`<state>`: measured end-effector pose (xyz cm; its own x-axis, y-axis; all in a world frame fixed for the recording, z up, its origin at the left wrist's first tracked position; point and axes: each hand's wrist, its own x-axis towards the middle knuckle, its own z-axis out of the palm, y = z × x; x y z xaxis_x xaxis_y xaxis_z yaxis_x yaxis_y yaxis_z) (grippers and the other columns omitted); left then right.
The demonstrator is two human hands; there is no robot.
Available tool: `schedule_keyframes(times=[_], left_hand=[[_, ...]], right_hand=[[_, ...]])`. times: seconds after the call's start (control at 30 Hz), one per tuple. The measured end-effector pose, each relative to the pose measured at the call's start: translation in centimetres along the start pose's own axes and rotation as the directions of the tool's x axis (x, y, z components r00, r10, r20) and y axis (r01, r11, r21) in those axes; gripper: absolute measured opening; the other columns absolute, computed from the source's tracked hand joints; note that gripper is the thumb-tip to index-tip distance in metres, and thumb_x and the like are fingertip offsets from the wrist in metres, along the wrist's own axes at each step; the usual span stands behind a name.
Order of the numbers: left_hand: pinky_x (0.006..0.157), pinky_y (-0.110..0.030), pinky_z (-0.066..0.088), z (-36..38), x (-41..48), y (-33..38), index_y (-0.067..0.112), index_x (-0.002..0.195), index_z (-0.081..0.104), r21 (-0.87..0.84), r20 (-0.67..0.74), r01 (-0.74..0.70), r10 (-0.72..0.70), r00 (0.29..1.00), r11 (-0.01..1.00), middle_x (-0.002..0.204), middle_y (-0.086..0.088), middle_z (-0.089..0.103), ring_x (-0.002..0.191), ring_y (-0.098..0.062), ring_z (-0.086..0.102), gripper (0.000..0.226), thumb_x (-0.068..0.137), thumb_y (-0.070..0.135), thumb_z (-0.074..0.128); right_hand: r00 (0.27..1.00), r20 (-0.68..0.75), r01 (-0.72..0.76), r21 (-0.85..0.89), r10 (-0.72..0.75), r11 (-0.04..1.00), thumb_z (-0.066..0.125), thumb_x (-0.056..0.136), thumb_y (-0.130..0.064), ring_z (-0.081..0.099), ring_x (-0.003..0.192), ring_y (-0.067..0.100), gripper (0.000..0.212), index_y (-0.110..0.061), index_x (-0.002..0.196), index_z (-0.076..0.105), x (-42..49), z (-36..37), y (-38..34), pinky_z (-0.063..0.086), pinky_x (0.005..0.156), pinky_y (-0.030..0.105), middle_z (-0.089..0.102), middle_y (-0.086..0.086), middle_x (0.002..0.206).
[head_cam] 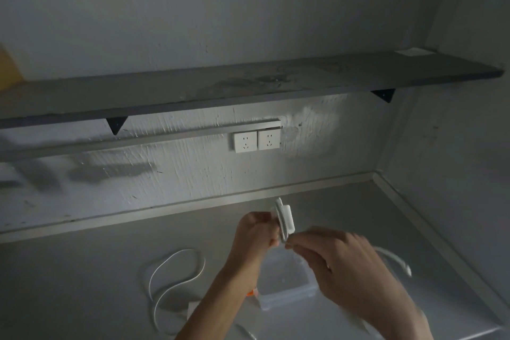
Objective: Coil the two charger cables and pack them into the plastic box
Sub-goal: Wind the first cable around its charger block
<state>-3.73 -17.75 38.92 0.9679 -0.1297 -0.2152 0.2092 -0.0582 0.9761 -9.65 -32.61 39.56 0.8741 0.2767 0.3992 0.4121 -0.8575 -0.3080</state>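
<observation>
Loose cable (185, 250) sprawls on the near-left of the tabletop (82, 284), plug (193, 308) beside it, not yet coiled. Plastic box (287, 287) sits mid-tabletop just under the hands, probably so a finished bundle drops straight in; can't tell whether it has a lid on. Left hand (255, 229) is clenched round a white charger bundle (285, 219), held upright above the box as a winding core. Right hand (342, 265) pinches the cable tail (394, 258) at the bundle's lower edge; the tail blurs off toward the right edge. Wall sockets (256, 140) and shelf (248, 85) beyond.

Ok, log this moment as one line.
left hand: grips first charger cable | right hand: pinches same cable | second cable: loose on desk | plastic box: on desk
</observation>
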Motion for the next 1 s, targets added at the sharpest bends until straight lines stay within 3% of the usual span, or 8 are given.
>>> schedule_keyframes(times=[0.07, 0.17, 0.23, 0.47, 0.6, 0.77, 0.93, 1.0], left_hand=[[0.067, -0.039, 0.037, 0.2, -0.3, -0.3, 0.014, 0.069, 0.062, 0.060, 0.077, -0.009, 0.004, 0.997, 0.998, 0.068, -0.011, 0.046, 0.068, -0.021, 0.041, 0.014, 0.059, 0.022, 0.058], [0.075, -0.042, 0.060, 0.3, -0.7, -0.6, 0.004, 0.081, 0.063, 0.008, 0.072, 0.037, -0.037, 0.997, 0.999, 0.082, -0.012, 0.069, 0.076, -0.024, 0.068, 0.005, 0.077, 0.002, 0.061], [0.073, -0.042, 0.061, 0.3, -1.0, -0.4, 0.002, 0.094, 0.062, -0.017, 0.065, 0.034, -0.033, 0.997, 0.999, 0.087, -0.010, 0.070, 0.078, -0.024, 0.071, 0.012, 0.085, -0.004, 0.058], [0.074, -0.040, 0.061, -0.1, -2.2, 0.7, 0.007, 0.098, 0.062, 0.095, 0.152, -0.082, 0.067, 0.986, 0.992, 0.086, -0.002, 0.067, 0.073, -0.017, 0.065, 0.013, 0.091, 0.000, 0.055], [0.075, -0.039, 0.060, -0.5, -3.0, 1.2, 0.012, 0.099, 0.063, 0.139, 0.219, -0.170, 0.137, 0.966, 0.976, 0.089, -0.003, 0.069, 0.074, -0.017, 0.066, 0.017, 0.086, 0.004, 0.056], [0.070, -0.027, 0.057, -1.1, -3.3, 1.9, 0.015, 0.101, 0.064, 0.133, 0.261, -0.238, 0.198, 0.945, 0.962, 0.096, -0.005, 0.069, 0.080, -0.016, 0.067, 0.021, 0.082, 0.011, 0.056], [0.067, -0.021, 0.052, -1.8, -3.2, 3.1, 0.012, 0.103, 0.065, 0.095, 0.334, -0.264, 0.220, 0.917, 0.960, 0.083, 0.005, 0.069, 0.074, -0.011, 0.066, 0.023, 0.089, -0.004, 0.055], [0.069, -0.024, 0.052, -2.2, -2.8, 3.3, 0.010, 0.101, 0.067, 0.064, 0.327, -0.245, 0.212, 0.921, 0.967, 0.081, 0.004, 0.069, 0.074, -0.015, 0.065, 0.026, 0.089, -0.009, 0.053]], right_hand=[[0.999, -0.006, 0.039, -0.054, -0.039, 0.998, 0.044, 0.091, -0.040, 0.064, 0.070, 0.010, 0.017, -0.038, 0.098, 0.060, 0.7, -0.9, 0.7, 0.049, 0.051, 0.029, 0.066, -0.017, 0.082], [0.993, -0.071, 0.090, -0.127, -0.099, 0.988, 0.053, 0.090, -0.036, 0.062, 0.072, 0.008, 0.011, -0.037, 0.092, 0.063, 1.7, -1.8, 1.7, 0.046, 0.047, 0.027, 0.064, -0.017, 0.078], [0.987, -0.107, 0.104, -0.115, -0.117, 0.988, 0.056, 0.089, -0.037, 0.061, 0.075, 0.008, 0.010, -0.036, 0.090, 0.066, 2.3, -1.9, 2.3, 0.047, 0.049, 0.028, 0.065, -0.017, 0.078], [0.968, -0.219, 0.174, 0.241, -0.121, 0.955, 0.064, 0.085, -0.041, 0.064, 0.079, 0.007, 0.014, -0.033, 0.086, 0.074, 4.2, -2.2, 4.3, 0.053, 0.065, 0.033, 0.068, -0.019, 0.086], [0.978, -0.182, 0.178, 0.501, -0.098, 0.847, 0.070, 0.084, -0.034, 0.066, 0.079, 0.011, 0.010, -0.027, 0.086, 0.076, 5.3, -2.1, 6.0, 0.050, 0.071, 0.021, 0.065, -0.010, 0.085], [0.983, -0.177, 0.161, 0.704, -0.048, 0.691, 0.065, 0.084, -0.044, 0.065, 0.081, 0.006, 0.013, -0.036, 0.088, 0.074, 5.5, -0.8, 6.5, 0.048, 0.076, 0.015, 0.067, -0.017, 0.086], [0.998, -0.038, 0.013, 0.888, 0.046, 0.459, 0.068, 0.080, -0.050, 0.064, 0.070, -0.001, 0.021, -0.030, 0.083, 0.075, 5.1, 1.7, 5.3, 0.048, 0.067, 0.012, 0.072, -0.013, 0.078], [0.993, -0.030, -0.025, 0.893, 0.115, 0.449, 0.068, 0.078, -0.055, 0.060, 0.065, 0.003, 0.026, -0.030, 0.079, 0.074, 4.6, 2.8, 5.3, 0.047, 0.062, 0.016, 0.069, -0.012, 0.072]])
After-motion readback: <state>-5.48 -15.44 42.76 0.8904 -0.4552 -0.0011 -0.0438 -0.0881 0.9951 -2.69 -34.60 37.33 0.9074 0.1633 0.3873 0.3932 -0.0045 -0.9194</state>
